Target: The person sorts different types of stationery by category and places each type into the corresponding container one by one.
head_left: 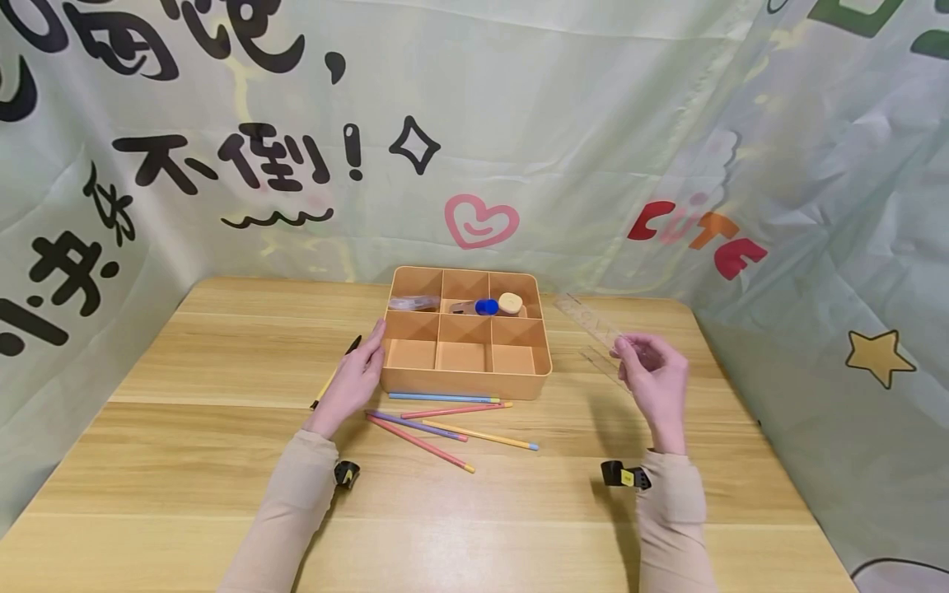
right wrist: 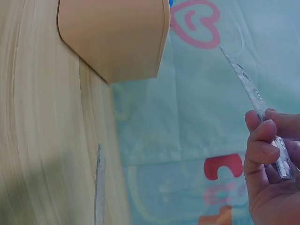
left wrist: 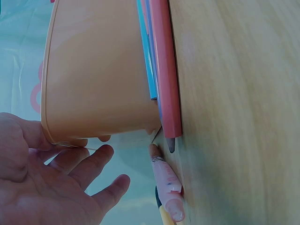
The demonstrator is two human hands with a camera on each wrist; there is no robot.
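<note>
A tan divided box (head_left: pixel 467 385) stands on the table. My left hand (head_left: pixel 356 375) touches its left side near the rim; in the left wrist view its fingers (left wrist: pixel 93 164) reach loosely along the end wall. Raised to the right of the box, my right hand (head_left: pixel 656 375) pinches a clear ruler (head_left: pixel 586 317) between thumb and fingers, tilted up toward the back left. Below it on the table lies another clear strip (head_left: pixel 602 364), seen edge-on as a thin strip (right wrist: pixel 99 187) in the right wrist view.
Several colored pencils (head_left: pixel 482 435) lie in front of the box. A black-and-yellow pen (head_left: pixel 326 387) and a pink marker-like item (left wrist: pixel 166 185) are by my left hand. Back compartments hold a clear purplish item (head_left: pixel 413 303), a blue-capped item (head_left: pixel 486 307) and a round cream item (head_left: pixel 510 303).
</note>
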